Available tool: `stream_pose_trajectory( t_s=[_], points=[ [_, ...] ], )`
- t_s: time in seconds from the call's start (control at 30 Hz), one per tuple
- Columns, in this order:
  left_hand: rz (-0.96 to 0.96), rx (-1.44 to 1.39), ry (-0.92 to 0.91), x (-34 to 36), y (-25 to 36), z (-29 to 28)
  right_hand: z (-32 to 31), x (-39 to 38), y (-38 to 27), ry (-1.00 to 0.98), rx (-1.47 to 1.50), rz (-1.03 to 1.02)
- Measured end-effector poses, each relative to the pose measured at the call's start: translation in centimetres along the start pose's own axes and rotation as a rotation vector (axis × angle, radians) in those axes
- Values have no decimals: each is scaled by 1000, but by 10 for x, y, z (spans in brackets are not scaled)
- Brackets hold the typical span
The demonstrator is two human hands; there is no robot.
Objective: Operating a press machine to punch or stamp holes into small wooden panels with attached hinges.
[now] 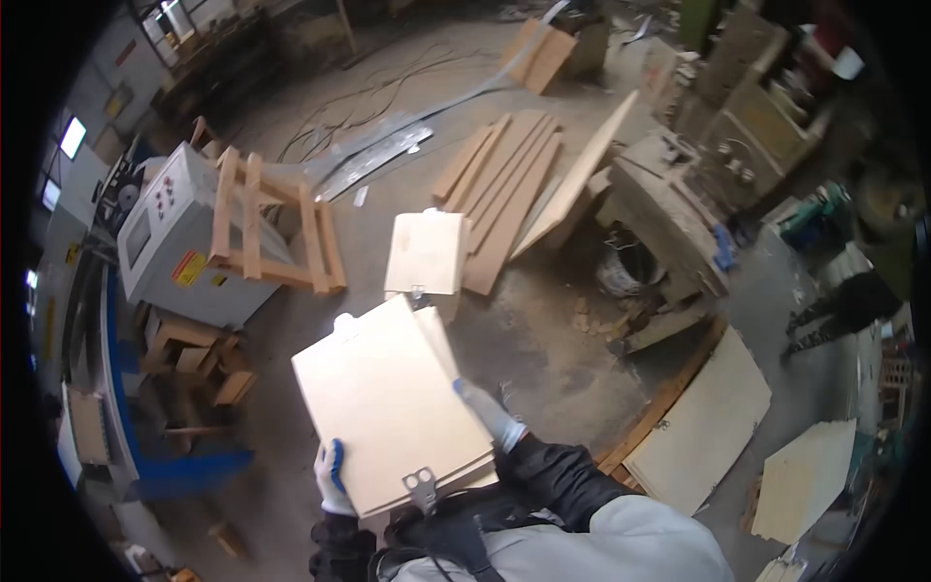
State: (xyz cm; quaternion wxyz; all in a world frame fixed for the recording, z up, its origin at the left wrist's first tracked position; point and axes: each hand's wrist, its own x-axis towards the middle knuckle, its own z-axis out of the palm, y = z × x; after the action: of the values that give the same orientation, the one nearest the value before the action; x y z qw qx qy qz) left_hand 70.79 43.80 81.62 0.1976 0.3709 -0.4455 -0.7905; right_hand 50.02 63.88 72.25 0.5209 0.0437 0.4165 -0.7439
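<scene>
A small stack of pale, thin wooden panels (388, 398) is held tilted in front of my body. My left hand (333, 477), in a white glove with blue on it, grips the lower left edge. On the opposite side, my gloved right hand (492, 411) grips the right edge, its fingers partly hidden behind the panels. The panels lie slightly fanned, with one showing behind the top one. Near the bottom edge sits a grey metal piece with two round holes (421, 488). Just beyond, a similar pale stack (427, 250) stands lower down, with another small metal piece (417, 291) at its near edge.
Brown planks (509, 194) lie ahead beside a leaning board (580, 175). To the left are a grey control cabinet (179, 233), a wooden frame (276, 223) and a blue metal rail (184, 475). More pale panels (703, 417) rest at right; a bucket (626, 272) stands under a machine.
</scene>
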Motion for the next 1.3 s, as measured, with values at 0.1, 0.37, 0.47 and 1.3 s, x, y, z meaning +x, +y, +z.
stream_pose_trajectory(
  t_s=[0.1,0.37,0.47,1.3],
  points=[
    [-82,63,12,75,4,2,-6,48,-27,30,50,-12],
    [-261,85,-111,283,-12,10,-60,195,-54,241,-77,-56],
    [-298,117,-202,370,-15,31,-70,248,-64,318,-47,-139],
    [-312,981,-291,696,-150,-27,-58,443,-60,983,-903,139]
  ],
)
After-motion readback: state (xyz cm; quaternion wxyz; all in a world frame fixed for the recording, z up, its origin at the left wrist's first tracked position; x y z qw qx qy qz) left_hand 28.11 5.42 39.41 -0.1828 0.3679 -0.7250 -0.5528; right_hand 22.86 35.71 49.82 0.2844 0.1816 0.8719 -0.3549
